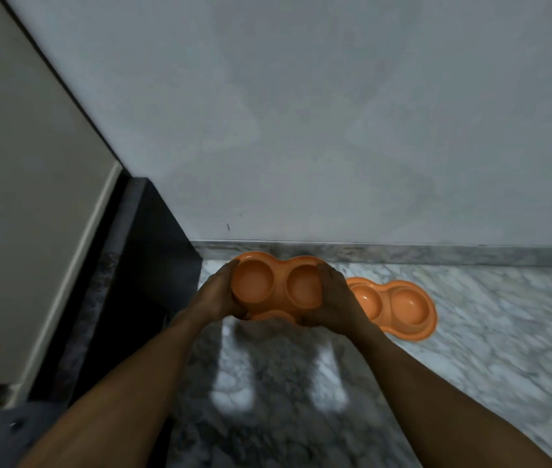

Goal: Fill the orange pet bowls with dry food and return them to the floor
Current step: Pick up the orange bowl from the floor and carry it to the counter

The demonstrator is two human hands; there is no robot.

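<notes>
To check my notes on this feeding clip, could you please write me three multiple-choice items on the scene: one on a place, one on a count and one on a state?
1. Where is the free bowl, the one nobody holds?
A) on the marble floor near the wall
B) on a shelf
C) in a sink

2. How many wells does the free bowl show?
A) one
B) two
C) four

3. What is in the wells of the held bowl?
A) dry food
B) water
C) nothing

Answers:
1 A, it lies flat on the marble floor close to the wall.
2 B, two round wells sit side by side.
3 C, the held bowl, gripped at its ends by the left hand and right hand, shows bare orange wells.
</notes>
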